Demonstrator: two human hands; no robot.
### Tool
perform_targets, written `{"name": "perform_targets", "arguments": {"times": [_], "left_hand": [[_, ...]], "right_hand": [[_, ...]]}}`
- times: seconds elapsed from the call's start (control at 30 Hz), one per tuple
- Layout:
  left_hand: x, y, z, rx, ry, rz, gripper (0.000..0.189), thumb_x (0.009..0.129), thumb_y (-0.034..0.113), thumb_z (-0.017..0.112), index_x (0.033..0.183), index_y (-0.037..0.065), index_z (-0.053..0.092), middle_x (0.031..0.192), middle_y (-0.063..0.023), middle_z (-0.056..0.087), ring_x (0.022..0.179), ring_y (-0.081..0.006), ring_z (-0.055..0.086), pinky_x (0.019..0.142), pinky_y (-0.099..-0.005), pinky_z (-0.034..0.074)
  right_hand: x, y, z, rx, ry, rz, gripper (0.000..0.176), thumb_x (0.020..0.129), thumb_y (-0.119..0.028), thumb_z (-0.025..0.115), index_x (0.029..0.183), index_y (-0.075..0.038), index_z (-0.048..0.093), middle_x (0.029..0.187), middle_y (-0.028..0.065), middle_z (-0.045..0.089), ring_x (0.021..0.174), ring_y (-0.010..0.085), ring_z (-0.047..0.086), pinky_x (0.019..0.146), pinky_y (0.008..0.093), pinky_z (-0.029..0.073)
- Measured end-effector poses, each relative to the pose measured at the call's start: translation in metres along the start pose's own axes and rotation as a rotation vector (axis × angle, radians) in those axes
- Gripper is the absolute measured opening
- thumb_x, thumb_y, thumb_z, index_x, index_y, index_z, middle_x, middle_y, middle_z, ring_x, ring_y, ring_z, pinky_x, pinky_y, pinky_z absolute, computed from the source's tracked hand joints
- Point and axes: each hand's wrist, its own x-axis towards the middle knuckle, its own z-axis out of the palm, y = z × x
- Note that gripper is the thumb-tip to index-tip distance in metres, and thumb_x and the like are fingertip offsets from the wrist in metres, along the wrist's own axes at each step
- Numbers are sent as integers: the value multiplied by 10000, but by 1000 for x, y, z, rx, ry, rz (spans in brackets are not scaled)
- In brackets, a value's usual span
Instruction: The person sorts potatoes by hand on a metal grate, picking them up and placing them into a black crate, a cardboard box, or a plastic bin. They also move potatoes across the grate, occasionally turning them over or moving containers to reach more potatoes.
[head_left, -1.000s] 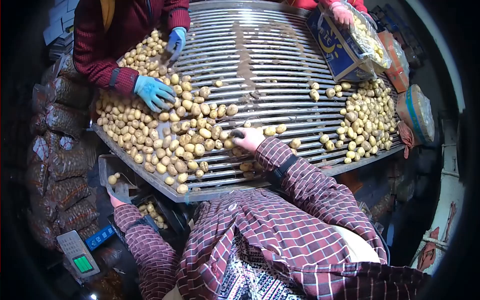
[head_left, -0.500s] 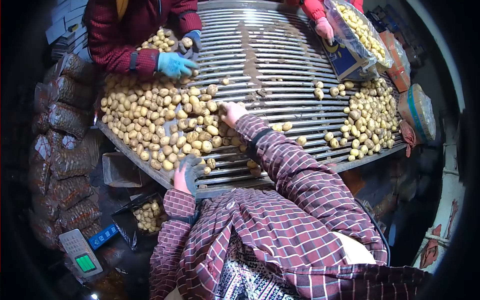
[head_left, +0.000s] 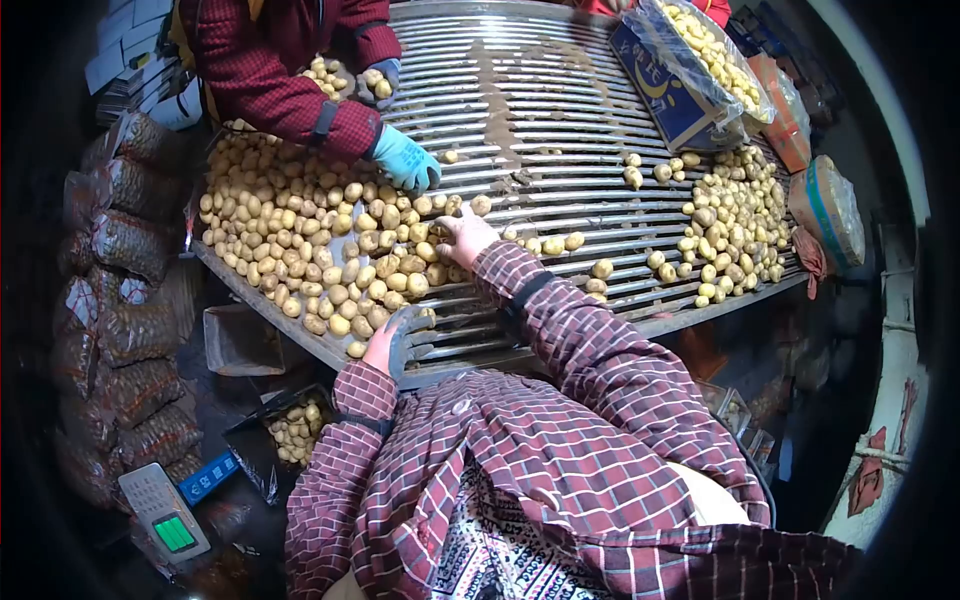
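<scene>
My right hand (head_left: 468,238), bare, reaches over the slatted metal table (head_left: 560,185) at the right edge of a large potato heap (head_left: 290,215). Its fingers are apart and touch the potatoes there; a single potato (head_left: 480,205) lies just beyond the fingertips. Near the front edge, my left hand (head_left: 392,340) wears a grey glove and is seen edge-on. Its fingers stretch forward against the near side of the heap, beside a few potatoes. I see no potato held in either hand.
Across the heap, a co-worker's blue-gloved hand (head_left: 405,160) reaches in, while their other hand (head_left: 382,80) holds potatoes. A second potato pile (head_left: 740,225) lies right, below a blue carton (head_left: 665,95) and a plastic-lined potato container (head_left: 710,55). Filled sacks (head_left: 140,320) and a scale (head_left: 165,515) stand left.
My right hand has shifted slightly, its fingers now more spread. My left hand has turned edge-on against the heap. The co-worker's blue glove has moved right and nearer; the pink-gloved hand has left view.
</scene>
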Motion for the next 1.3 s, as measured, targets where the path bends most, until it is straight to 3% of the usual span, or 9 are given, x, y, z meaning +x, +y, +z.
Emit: {"name": "perform_targets", "arguments": {"times": [0.33,0.47,0.63,0.73,0.8,0.9,1.0,1.2,1.3], "left_hand": [[-26,4,-45,-55,-76,117,549,965,436,448,1431,166,342,1340,-158,473,1129,-333,553,848,-454,528],[-47,17,-22,-153,-117,212,525,972,208,446,1460,176,256,1363,-133,453,1113,-304,548,779,-388,522],[-73,32,-62,-380,22,288,324,950,175,475,1258,80,506,958,-32,560,748,-123,540,515,-205,406],[-102,63,-126,-379,279,518,243,952,136,455,1178,93,534,956,-46,577,730,-108,539,497,-174,392],[-119,90,-157,-418,469,659,343,932,244,535,1256,140,491,1250,-123,525,1079,-289,556,704,-348,544],[-127,107,-207,144,1005,545,542,960,245,503,1448,177,278,1426,-141,359,1277,-328,421,924,-504,450],[-121,93,-166,261,548,581,562,945,270,553,1439,144,316,1420,-131,364,1221,-310,482,889,-475,479],[-69,45,-5,217,78,591,660,859,72,652,1437,86,334,1271,-129,527,1096,-276,578,888,-415,529],[-53,29,-31,179,42,568,652,846,-14,560,1443,74,311,1307,-144,491,1080,-221,576,826,-327,543]], "right_hand": [[13,0,-13,123,-80,190,507,782,-463,645,1045,-30,664,977,172,687,934,300,656,864,388,505],[-25,-42,11,194,-297,-223,515,806,-463,654,1162,-92,625,1047,163,660,976,303,637,856,400,503],[-36,-58,55,-431,-205,-275,416,852,-171,572,1266,-149,531,1161,169,515,1054,312,585,813,417,516],[-35,-56,63,-415,-188,-264,458,787,-128,614,1236,-135,523,1109,166,525,1035,328,577,817,420,512],[-32,-48,63,-214,-123,-261,486,720,-133,721,1173,-111,548,1057,161,564,995,332,591,830,408,507],[-19,-29,55,482,-236,-174,488,733,-89,748,1177,-74,546,1093,126,600,1012,257,604,856,361,507],[-25,-26,41,1431,-585,83,598,741,-63,764,1271,-9,491,1149,84,611,1037,190,599,928,314,488],[-42,-62,44,1141,-517,-268,586,748,-32,699,1300,-8,503,1252,104,572,1163,185,524,972,330,446],[-57,-73,23,1153,-494,-272,543,780,-48,687,1293,-2,517,1226,90,598,1130,165,551,959,307,459]]}}
